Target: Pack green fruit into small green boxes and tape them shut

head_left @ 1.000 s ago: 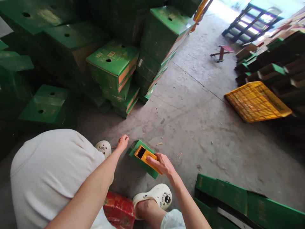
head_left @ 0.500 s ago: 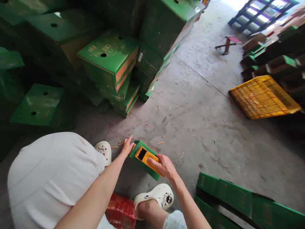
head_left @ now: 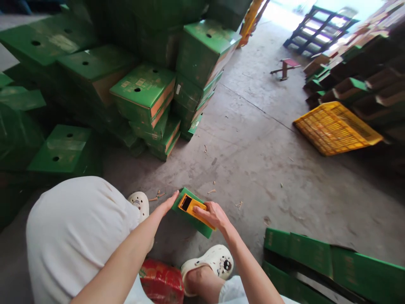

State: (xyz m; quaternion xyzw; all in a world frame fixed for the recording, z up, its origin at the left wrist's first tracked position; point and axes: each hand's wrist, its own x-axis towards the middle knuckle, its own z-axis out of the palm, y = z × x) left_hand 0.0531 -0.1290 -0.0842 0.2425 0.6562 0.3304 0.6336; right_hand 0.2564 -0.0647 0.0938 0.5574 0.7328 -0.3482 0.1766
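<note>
A small green cardboard box (head_left: 202, 230) sits on the floor between my feet. My right hand (head_left: 214, 214) grips a yellow handheld device (head_left: 191, 205) with a dark window at its far end, its thumb lying along the top. The device is over the box's top face; whether it touches cannot be told. My left hand (head_left: 170, 202) lies stretched out against the box's left end, fingers straight and holding nothing. Part of its fingers is hidden by the angle.
Stacked green cartons (head_left: 147, 90) rise at the left. A yellow plastic crate (head_left: 332, 128) tilts at the right before more cartons. Long green cardboard pieces (head_left: 316, 253) lie at lower right. A folding stool (head_left: 286, 67) stands farther off. Below me is a red object (head_left: 163, 280).
My left hand's fingers, spread over the box's corner before, now lie together along its left end. The right hand keeps its hold on the yellow device. The view has shifted slightly.
</note>
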